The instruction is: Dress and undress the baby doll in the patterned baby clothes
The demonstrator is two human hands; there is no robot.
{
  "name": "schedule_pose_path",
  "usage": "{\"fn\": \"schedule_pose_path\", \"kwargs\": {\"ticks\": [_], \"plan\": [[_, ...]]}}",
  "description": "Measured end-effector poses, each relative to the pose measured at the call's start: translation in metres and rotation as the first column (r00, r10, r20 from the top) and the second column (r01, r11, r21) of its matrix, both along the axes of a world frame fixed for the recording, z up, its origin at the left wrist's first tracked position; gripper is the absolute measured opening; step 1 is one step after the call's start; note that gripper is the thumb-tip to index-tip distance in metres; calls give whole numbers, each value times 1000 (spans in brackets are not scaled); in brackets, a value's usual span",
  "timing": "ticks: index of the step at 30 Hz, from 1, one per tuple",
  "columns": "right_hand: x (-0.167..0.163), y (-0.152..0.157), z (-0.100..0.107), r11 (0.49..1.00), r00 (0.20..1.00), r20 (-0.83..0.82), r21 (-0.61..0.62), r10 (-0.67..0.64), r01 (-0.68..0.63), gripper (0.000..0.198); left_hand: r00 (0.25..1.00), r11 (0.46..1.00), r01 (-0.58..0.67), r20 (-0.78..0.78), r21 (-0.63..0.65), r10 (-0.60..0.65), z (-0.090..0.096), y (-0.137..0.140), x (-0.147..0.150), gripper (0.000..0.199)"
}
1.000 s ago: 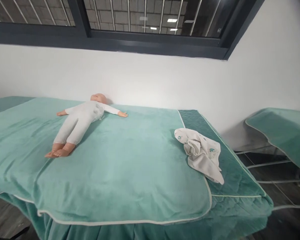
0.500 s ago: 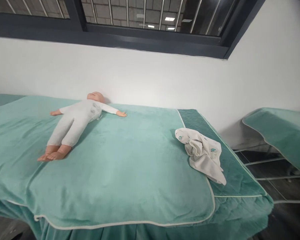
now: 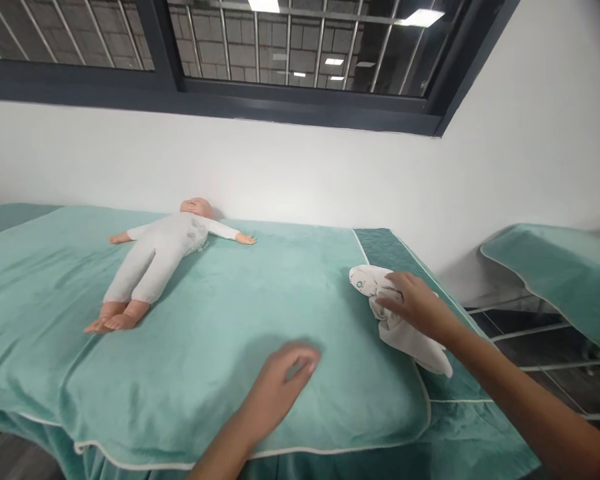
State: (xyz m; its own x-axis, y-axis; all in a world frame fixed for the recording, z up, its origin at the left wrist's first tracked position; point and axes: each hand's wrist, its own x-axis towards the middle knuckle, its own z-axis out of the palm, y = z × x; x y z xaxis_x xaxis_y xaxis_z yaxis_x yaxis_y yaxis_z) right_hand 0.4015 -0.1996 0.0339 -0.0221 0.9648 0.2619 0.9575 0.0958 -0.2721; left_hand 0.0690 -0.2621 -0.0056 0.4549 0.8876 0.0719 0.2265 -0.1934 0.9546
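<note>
A crumpled white cloth (image 3: 365, 280) with small green prints lies near the right end of the bed, partly hidden under my right hand (image 3: 423, 307). That hand is open, its thumb and forefinger apart over the fabric; whether they touch it I cannot tell. My left hand (image 3: 283, 380) hangs above the blanket left of the cloth, slightly blurred. Its fingers are loosely curved, with a gap inside the thumb and nothing held. On the left, a baby doll (image 3: 163, 247) in a white long-sleeved suit lies on its back, arms spread and feet toward me.
A light green blanket (image 3: 260, 287) with pale piping covers the bed, over a darker quilted green cover (image 3: 377, 245). Behind it are a white wall (image 3: 290, 173) and a dark-framed window (image 3: 305, 107). Another green-covered bed (image 3: 555, 260) with metal bars stands at the right.
Both my hands have come into view from below, the right one over the cloth and the left over the blanket. My view has tilted slightly up. Doll and cloth lie as before.
</note>
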Motion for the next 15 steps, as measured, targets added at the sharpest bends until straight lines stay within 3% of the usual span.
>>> {"fn": "schedule_pose_path", "kwargs": {"ticks": [3,6,9,12,15], "plan": [[0,8,-32,996,994,101,67,45,-52,38,966,994,-99,235,-47,107,-17,62,57,23],[-3,6,-46,988,999,11,148,40,-41,31,917,989,-93,378,-115,131,-25,106,98,30],[-11,6,-35,986,958,-285,168,43,6,22,833,968,-48,525,-248,176,-26,130,113,44],[-31,6,-7,988,820,-571,147,44,50,21,689,913,24,668,-407,280,-25,137,109,54],[-59,12,18,979,696,-710,196,108,48,19,621,886,134,735,-443,273,-23,136,102,51]]}}
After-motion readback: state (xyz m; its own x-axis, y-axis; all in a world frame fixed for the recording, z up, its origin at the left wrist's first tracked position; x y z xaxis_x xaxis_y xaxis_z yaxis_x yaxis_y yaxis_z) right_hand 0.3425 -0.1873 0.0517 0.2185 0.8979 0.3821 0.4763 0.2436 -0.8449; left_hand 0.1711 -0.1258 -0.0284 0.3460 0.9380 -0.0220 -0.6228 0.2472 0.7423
